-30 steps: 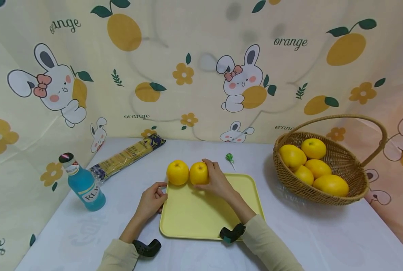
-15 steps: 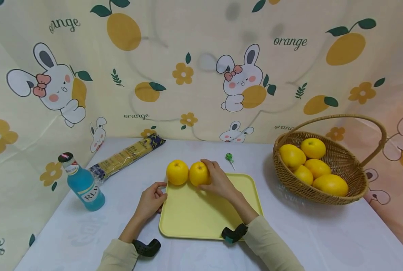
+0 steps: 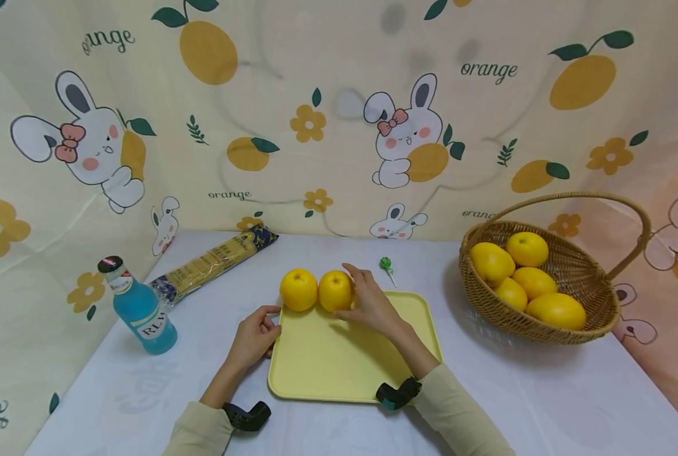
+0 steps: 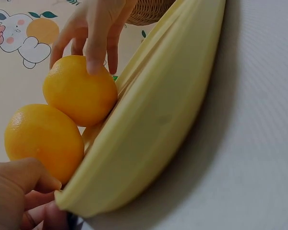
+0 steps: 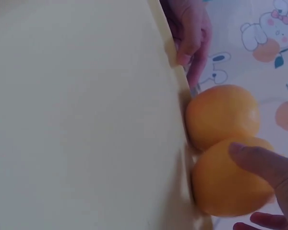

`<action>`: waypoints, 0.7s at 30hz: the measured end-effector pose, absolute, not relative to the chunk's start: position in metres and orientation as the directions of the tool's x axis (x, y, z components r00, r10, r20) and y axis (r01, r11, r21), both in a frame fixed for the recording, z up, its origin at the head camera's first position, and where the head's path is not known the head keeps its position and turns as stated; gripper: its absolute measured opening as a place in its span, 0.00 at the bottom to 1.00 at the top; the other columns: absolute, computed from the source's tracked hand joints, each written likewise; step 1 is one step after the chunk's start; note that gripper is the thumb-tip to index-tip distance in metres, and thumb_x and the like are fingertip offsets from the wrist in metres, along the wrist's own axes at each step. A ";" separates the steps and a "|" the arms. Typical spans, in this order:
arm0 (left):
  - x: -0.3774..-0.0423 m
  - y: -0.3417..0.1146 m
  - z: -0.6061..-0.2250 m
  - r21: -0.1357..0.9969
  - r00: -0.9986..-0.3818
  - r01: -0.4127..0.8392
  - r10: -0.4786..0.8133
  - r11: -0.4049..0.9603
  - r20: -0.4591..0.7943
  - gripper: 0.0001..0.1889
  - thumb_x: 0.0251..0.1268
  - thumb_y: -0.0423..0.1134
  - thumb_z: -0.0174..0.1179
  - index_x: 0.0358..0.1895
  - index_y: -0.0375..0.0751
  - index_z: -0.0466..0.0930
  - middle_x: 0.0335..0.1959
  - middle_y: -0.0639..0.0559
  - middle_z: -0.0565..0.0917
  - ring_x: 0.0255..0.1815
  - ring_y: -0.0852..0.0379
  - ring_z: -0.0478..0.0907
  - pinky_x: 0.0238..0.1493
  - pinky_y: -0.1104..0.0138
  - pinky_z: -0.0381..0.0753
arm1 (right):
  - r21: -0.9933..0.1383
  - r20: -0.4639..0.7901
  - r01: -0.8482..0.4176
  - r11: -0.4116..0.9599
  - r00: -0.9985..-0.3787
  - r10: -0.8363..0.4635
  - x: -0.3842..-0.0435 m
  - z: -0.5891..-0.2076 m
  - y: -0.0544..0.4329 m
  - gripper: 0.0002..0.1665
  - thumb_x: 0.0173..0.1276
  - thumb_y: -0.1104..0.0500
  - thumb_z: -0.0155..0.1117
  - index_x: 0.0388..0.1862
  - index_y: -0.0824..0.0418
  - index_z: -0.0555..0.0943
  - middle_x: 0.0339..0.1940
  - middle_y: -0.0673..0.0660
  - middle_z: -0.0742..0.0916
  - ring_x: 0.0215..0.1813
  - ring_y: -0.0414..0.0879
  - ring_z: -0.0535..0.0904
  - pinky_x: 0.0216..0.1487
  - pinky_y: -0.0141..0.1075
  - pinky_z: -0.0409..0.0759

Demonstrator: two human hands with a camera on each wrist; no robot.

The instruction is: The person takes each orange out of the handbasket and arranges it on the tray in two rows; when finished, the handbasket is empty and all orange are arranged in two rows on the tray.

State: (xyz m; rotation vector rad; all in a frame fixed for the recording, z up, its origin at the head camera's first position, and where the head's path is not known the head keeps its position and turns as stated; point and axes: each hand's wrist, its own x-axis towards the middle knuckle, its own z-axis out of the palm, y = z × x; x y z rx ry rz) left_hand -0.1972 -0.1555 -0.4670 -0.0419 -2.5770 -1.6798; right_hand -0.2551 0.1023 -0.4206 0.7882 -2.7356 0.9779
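Two round oranges sit side by side at the far left corner of a pale yellow tray (image 3: 339, 361). Around the right-hand orange (image 3: 334, 291) my right hand (image 3: 376, 307) has its fingers spread, thumb at the near side and index finger raised behind. Its thumb overlaps that orange in the right wrist view, with other fingers apart from the fruit. The left-hand orange (image 3: 298, 290) stands free of both hands. My left hand (image 3: 253, 339) pinches the tray's left rim, thumb on top and fingers curled below, as the left wrist view shows.
A wicker basket (image 3: 487, 313) with several yellow fruits stands at the right. Behind the tray lies a green lollipop (image 3: 386, 264). On the left are a blue bottle (image 3: 145, 316) and a long gold packet (image 3: 213, 263). Printed cloth closes off the back.
My right hand has drawn slightly rightward and loosened, uncovering more of the right-hand orange. The left hand keeps its place on the tray rim.
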 end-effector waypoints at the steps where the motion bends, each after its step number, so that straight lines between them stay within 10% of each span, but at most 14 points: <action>1: -0.197 -0.155 -0.467 0.914 -0.998 0.056 -0.013 0.402 0.066 0.20 0.54 0.28 0.59 0.53 0.34 0.75 0.22 0.48 0.74 0.09 0.59 0.69 0.11 0.71 0.72 | -0.557 0.298 -0.521 0.646 -0.852 -0.430 -0.254 -0.419 0.105 0.57 0.47 0.51 0.77 0.72 0.56 0.55 0.57 0.66 0.70 0.54 0.56 0.72 0.53 0.47 0.76; 13: -0.198 -0.156 -0.466 0.912 -0.997 0.053 -0.021 0.407 0.068 0.19 0.54 0.29 0.59 0.53 0.34 0.75 0.23 0.48 0.74 0.09 0.59 0.69 0.11 0.72 0.72 | -0.512 0.623 -0.644 0.569 -0.734 -0.271 -0.249 -0.379 0.179 0.26 0.56 0.62 0.69 0.54 0.65 0.75 0.49 0.60 0.79 0.44 0.52 0.78 0.42 0.42 0.82; 21: -0.197 -0.154 -0.467 0.910 -0.999 0.035 -0.022 0.414 0.048 0.20 0.55 0.30 0.59 0.53 0.34 0.74 0.23 0.49 0.74 0.10 0.57 0.69 0.11 0.70 0.73 | -0.497 0.726 -0.597 0.630 -0.683 -0.075 -0.236 -0.337 0.251 0.11 0.57 0.69 0.66 0.40 0.69 0.81 0.33 0.58 0.84 0.32 0.32 0.76 0.36 0.17 0.74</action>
